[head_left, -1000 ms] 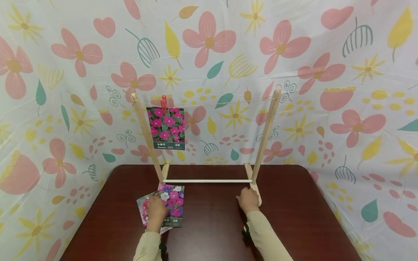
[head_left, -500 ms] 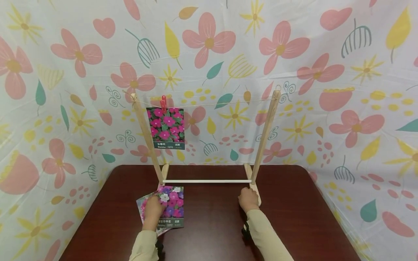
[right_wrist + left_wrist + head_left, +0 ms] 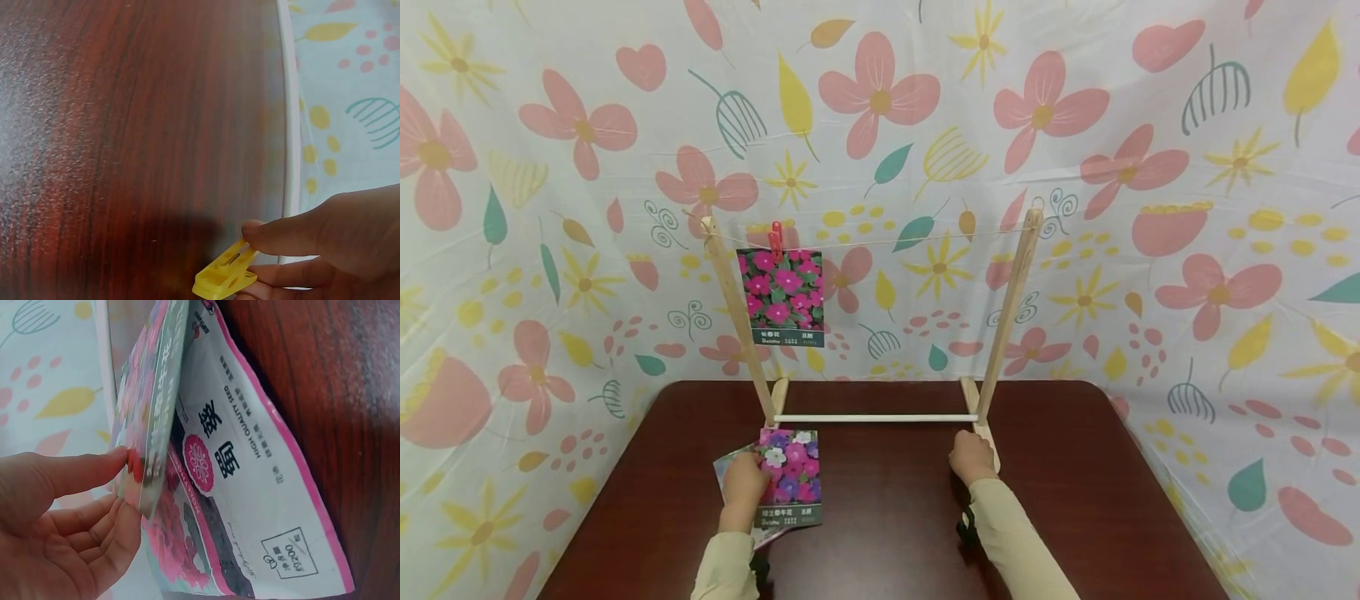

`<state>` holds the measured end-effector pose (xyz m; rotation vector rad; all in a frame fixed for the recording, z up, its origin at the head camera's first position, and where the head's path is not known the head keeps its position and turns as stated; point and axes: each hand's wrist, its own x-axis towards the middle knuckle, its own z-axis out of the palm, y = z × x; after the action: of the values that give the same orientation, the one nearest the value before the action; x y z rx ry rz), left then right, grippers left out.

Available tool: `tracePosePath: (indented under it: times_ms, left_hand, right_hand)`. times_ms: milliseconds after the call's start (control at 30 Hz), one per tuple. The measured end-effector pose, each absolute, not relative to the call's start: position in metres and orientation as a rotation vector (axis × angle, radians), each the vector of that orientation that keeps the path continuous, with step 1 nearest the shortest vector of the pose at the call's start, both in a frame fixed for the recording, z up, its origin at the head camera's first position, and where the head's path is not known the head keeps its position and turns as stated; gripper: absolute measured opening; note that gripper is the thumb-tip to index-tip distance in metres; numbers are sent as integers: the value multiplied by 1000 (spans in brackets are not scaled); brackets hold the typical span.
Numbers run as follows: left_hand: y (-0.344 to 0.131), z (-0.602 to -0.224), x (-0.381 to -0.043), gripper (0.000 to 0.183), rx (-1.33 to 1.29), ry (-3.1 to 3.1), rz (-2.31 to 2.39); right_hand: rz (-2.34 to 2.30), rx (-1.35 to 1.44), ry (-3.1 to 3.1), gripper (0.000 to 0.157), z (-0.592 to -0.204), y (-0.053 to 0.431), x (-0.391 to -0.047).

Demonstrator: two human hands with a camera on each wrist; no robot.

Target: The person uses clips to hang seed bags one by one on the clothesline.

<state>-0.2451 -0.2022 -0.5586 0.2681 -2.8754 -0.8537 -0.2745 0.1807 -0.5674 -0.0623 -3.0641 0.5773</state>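
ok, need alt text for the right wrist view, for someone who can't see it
A person's right hand pinches a small yellow plastic clothespin by its handle end, low in the frame. Behind it spreads a glossy reddish-brown wood-grain tabletop, with white fabric printed in yellow, pink and teal at right.

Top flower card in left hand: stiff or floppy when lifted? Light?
Probably fairly stiff: the flower card looks nearly flat, though the left hand pinches one edge. Likely light, given its thin edge. It might pivot, being held off-centre.
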Motion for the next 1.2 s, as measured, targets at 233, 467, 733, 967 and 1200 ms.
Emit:
tracePosePath:
  times_ms: [233,467,733,967,1200]
  left_hand:
    - [-203,-554,-244,23,307,-2859,-907]
    - [-205,-549,-244,20,335,-2837,-964]
    - [-206,-548,-246,10,344,-2796,-992]
    - [-206,-548,-247,10,307,-2725,-1090]
    - [-209,-544,-248,6,202,-2642,-1185]
  right_hand:
    - [626,-37,-3014,16,-563,182,-275]
    - [612,-8,-3037,10,-553,183,-278]
    - [675,51,-3033,30,-552,185,-280]
    - [739,132,-2957,48,-549,187,-280]
    - [775,168,-2943,47,-540,190,-280]
